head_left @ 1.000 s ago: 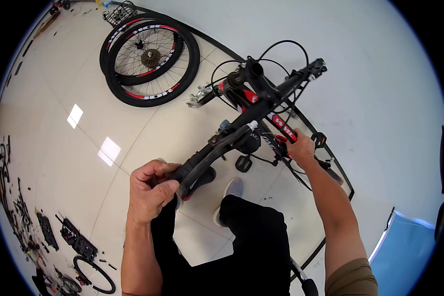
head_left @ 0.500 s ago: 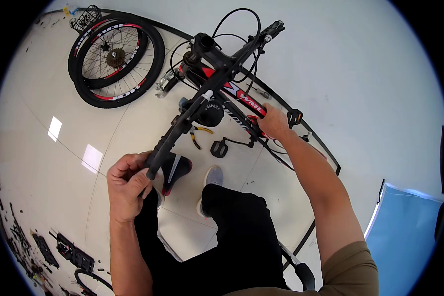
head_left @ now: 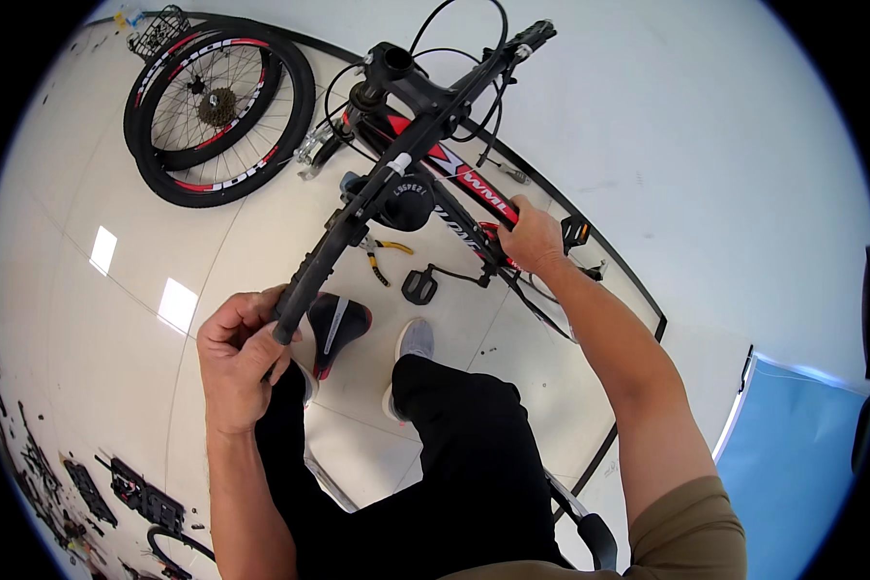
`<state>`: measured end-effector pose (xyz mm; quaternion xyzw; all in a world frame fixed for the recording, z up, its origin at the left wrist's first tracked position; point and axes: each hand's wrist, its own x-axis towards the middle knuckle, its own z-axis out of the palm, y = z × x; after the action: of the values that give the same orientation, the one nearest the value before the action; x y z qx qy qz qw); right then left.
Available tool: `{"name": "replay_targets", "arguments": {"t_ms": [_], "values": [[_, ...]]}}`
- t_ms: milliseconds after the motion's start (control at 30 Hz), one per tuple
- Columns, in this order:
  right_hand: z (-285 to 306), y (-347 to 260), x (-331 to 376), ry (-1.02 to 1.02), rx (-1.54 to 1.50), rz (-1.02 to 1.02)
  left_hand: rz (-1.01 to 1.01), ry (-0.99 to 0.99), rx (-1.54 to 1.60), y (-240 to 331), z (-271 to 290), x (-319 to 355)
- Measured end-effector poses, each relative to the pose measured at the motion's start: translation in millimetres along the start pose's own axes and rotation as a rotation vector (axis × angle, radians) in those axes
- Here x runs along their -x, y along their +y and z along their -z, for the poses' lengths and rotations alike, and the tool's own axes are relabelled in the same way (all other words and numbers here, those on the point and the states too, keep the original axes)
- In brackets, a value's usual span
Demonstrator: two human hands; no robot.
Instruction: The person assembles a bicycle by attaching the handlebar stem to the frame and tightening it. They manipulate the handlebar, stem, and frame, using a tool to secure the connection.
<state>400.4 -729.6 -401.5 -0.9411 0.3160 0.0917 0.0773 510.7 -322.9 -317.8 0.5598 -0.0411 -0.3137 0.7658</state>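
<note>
Two wheels stacked far-left | pliers, pedal under frame

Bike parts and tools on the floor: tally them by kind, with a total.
Bike frame with handlebar, gripped by the left hand and the right hand: 1
Wheels: 2
Pedals: 2
Saddle: 1
Pliers: 1
Total: 7

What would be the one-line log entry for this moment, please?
left hand: grips handlebar end | right hand: holds red-black bike frame | floor: two wheels, pliers, pedal
</note>
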Motion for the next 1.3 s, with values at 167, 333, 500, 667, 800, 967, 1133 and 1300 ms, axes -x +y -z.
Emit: {"name": "replay_targets", "arguments": {"t_ms": [167, 333, 500, 667, 800, 967, 1133, 1300], "values": [[-13, 1, 7, 0.174, -0.044, -0.01, 0.056, -0.03, -0.006, 3, 4, -2], [-20, 8, -6, 0.145, -0.043, -0.02, 0.087, -0.006, -0.034, 3, -5, 0], [-17, 19, 5, 0.214, -0.063, 0.025, 0.152, -0.129, -0.045, -14, -16, 6], [-25, 20, 6, 0.295, -0.08, 0.069, 0.1, -0.098, 0.091, -18, -11, 12], [-26, 19, 7, 0.283, -0.063, 0.055, 0.074, -0.138, 0.213, -23, 0, 14], [-1, 15, 17, 0.167, -0.054, 0.087, 0.058, -0.122, 0.154, -29, -11, 19], [25, -4, 86, 0.453, -0.416, 0.087, 0.01, -0.075, 0.001, -30, -33, 25], [78, 12, 205, 0.104, -1.095, -0.033, -0.053, 0.07, -0.175, -27, -58, 39]]}}
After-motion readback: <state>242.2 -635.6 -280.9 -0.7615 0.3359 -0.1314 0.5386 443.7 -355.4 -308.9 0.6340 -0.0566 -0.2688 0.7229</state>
